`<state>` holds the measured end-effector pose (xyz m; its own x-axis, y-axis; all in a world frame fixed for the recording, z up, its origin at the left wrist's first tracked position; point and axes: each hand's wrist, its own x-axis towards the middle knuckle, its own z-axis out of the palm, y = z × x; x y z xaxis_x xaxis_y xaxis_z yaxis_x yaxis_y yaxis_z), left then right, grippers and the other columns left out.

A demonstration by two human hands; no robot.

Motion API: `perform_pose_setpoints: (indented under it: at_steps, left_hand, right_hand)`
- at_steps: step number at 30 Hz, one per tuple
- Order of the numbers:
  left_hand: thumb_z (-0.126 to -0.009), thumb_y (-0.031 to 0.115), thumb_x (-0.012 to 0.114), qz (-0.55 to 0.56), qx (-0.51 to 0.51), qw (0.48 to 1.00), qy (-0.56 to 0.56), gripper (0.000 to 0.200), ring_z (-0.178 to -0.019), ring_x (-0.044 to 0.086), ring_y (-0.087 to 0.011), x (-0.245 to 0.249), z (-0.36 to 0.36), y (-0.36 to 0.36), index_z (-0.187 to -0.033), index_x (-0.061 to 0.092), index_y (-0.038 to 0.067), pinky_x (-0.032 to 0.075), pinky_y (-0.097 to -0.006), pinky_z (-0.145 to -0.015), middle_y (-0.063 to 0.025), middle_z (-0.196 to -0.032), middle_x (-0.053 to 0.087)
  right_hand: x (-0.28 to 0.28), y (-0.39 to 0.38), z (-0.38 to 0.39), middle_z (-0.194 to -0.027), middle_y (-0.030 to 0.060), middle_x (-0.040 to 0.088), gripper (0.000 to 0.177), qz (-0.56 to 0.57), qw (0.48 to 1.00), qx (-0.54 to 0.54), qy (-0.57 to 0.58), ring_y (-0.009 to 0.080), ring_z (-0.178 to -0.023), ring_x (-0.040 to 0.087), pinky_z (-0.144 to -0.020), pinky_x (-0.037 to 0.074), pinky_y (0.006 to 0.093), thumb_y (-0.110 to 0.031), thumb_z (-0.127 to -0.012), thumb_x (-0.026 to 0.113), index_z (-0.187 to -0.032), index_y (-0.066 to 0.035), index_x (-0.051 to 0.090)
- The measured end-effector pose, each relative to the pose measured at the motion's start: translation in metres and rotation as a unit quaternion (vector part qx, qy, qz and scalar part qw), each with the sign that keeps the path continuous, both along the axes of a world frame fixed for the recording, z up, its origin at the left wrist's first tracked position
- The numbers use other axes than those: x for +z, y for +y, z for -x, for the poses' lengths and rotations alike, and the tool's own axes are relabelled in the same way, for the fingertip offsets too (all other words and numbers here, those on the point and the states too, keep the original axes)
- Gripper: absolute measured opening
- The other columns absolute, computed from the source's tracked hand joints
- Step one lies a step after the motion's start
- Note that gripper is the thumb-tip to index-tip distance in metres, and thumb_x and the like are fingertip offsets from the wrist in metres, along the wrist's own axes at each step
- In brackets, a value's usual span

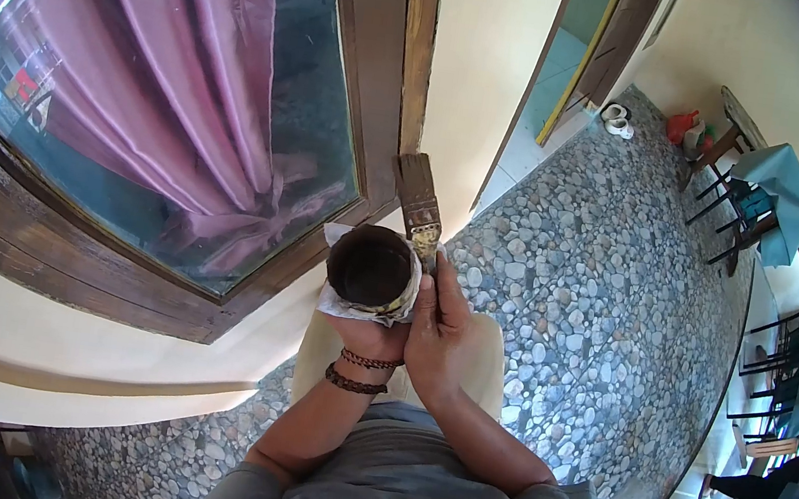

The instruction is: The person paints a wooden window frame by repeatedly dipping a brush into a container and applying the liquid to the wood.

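1. The cup [370, 268], wrapped in white paper and dark inside, is in front of the person's body, its open mouth facing up.
2. The left hand [366, 335] holds it from below, the grip closed on it; most of the fingers are hidden. Two braided bracelets [359, 372] circle that wrist.
3. The right hand [440, 341] has its grip clamped on the handle of the brush [421, 202], thumb and fingers together. The brown bristles point away, just right of the cup.
4. Beyond the bristles is the corner between the brown window frame [353, 62] and the cream wall [485, 59]; whether they touch it, I cannot tell.
5. To the left, a pink curtain [181, 69] hangs behind glass.
6. To the right spreads the pebbled floor [594, 305]. At its far end are white shoes [618, 122], a red bag [680, 126] and furniture under a green cloth [780, 194].
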<state>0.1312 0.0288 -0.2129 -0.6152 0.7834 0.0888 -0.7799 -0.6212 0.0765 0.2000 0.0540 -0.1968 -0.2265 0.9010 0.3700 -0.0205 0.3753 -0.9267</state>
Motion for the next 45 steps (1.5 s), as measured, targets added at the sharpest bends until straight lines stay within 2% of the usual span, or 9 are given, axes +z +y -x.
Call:
perform_pose_setpoints:
  at_steps: [5, 9, 11, 17, 23, 26, 36, 41, 45]
  left_hand:
    - [-0.087, 0.055, 0.031, -0.015, 0.019, 0.999, 0.027, 0.061, -0.110, 0.053, -0.0270, -0.006, 0.003, -0.002, -0.123, 0.048, 0.008, 0.043, -0.0407, -0.095, -0.0105, -0.121, 0.053]
    - [-0.087, 0.056, 0.032, -0.054, 0.030, 0.997, 0.052, 0.062, -0.110, 0.052, -0.0275, -0.005, 0.006, -0.003, -0.124, 0.047, 0.010, 0.042, -0.0411, -0.096, -0.0096, -0.121, 0.053]
    - [-0.087, 0.056, 0.031, -0.051, 0.028, 0.997, 0.052, 0.061, -0.110, 0.052, -0.0276, -0.007, 0.008, -0.004, -0.124, 0.047, 0.010, 0.042, -0.0415, -0.096, -0.0093, -0.121, 0.053]
    - [-0.086, 0.060, 0.030, 0.057, 0.034, 0.998, 0.023, 0.066, -0.111, 0.051, -0.0309, -0.005, 0.011, -0.003, -0.125, 0.047, 0.009, 0.040, -0.0446, -0.097, -0.0126, -0.122, 0.052]
    - [-0.084, 0.064, 0.029, 0.099, 0.026, 0.995, 0.010, 0.073, -0.114, 0.048, -0.0350, -0.001, 0.013, -0.003, -0.127, 0.045, 0.006, 0.034, -0.0479, -0.102, -0.0176, -0.124, 0.050]
    - [-0.084, 0.062, 0.029, 0.107, 0.024, 0.994, 0.002, 0.072, -0.114, 0.048, -0.0349, 0.009, 0.012, -0.003, -0.127, 0.045, 0.006, 0.034, -0.0478, -0.102, -0.0167, -0.124, 0.050]
    - [-0.085, 0.060, 0.031, 0.079, 0.012, 0.997, 0.005, 0.067, -0.109, 0.052, -0.0318, 0.010, 0.013, -0.008, -0.122, 0.049, 0.008, 0.041, -0.0443, -0.094, -0.0128, -0.120, 0.053]
    - [-0.085, 0.061, 0.032, 0.092, 0.017, 0.996, 0.013, 0.066, -0.110, 0.051, -0.0316, 0.004, 0.016, -0.007, -0.121, 0.050, 0.009, 0.040, -0.0442, -0.096, -0.0117, -0.121, 0.053]
    - [-0.084, 0.062, 0.032, 0.109, 0.026, 0.994, 0.006, 0.066, -0.112, 0.050, -0.0313, 0.003, 0.019, -0.008, -0.122, 0.050, 0.011, 0.040, -0.0443, -0.097, -0.0107, -0.123, 0.052]
  right_hand:
    - [0.014, -0.004, 0.000, -0.120, 0.0283, 0.050, 0.031, -0.105, 0.991, -0.036, -0.081, 0.0392, -0.117, 0.046, -0.095, 0.040, 0.0398, -0.004, -0.088, 0.051, -0.117, 0.007, 0.052]
    - [0.014, -0.002, 0.000, -0.119, 0.0250, 0.052, 0.032, -0.167, 0.980, -0.055, -0.090, 0.0398, -0.115, 0.047, -0.093, 0.041, 0.0408, -0.002, -0.085, 0.053, -0.116, 0.006, 0.053]
    - [0.015, -0.001, -0.002, -0.107, 0.0185, 0.058, 0.034, -0.239, 0.959, -0.067, -0.139, 0.0343, -0.103, 0.053, -0.084, 0.045, 0.0377, -0.001, -0.082, 0.057, -0.115, 0.005, 0.055]
    - [0.014, 0.002, -0.003, -0.084, 0.0102, 0.057, 0.030, -0.229, 0.966, -0.046, -0.114, 0.0210, -0.075, 0.052, -0.066, 0.044, 0.0301, 0.001, -0.080, 0.060, -0.110, 0.002, 0.060]
    - [0.009, 0.002, -0.006, -0.082, 0.0057, 0.054, 0.033, -0.081, 0.994, 0.012, -0.073, 0.0098, -0.069, 0.048, -0.060, 0.041, 0.0218, -0.003, -0.079, 0.066, -0.112, -0.003, 0.061]
    - [0.010, 0.004, -0.006, -0.073, 0.0061, 0.053, 0.028, -0.035, 0.998, 0.003, -0.058, 0.0118, -0.066, 0.048, -0.059, 0.041, 0.0237, -0.006, -0.074, 0.071, -0.102, -0.001, 0.066]
    - [-0.002, 0.006, -0.004, -0.072, 0.0035, 0.051, 0.018, 0.049, 0.998, 0.023, 0.033, 0.0113, -0.068, 0.047, -0.061, 0.039, 0.0232, -0.005, -0.072, 0.075, -0.085, 0.002, 0.064]
    - [0.016, 0.005, -0.007, -0.070, 0.0061, 0.051, 0.018, -0.037, 0.997, 0.004, -0.067, 0.0130, -0.061, 0.047, -0.055, 0.040, 0.0255, -0.009, -0.074, 0.073, -0.085, 0.001, 0.062]
    - [0.013, 0.003, -0.008, -0.069, 0.0080, 0.051, 0.018, -0.085, 0.994, 0.005, -0.071, 0.0156, -0.059, 0.049, -0.053, 0.041, 0.0277, -0.010, -0.076, 0.071, -0.086, 0.001, 0.061]
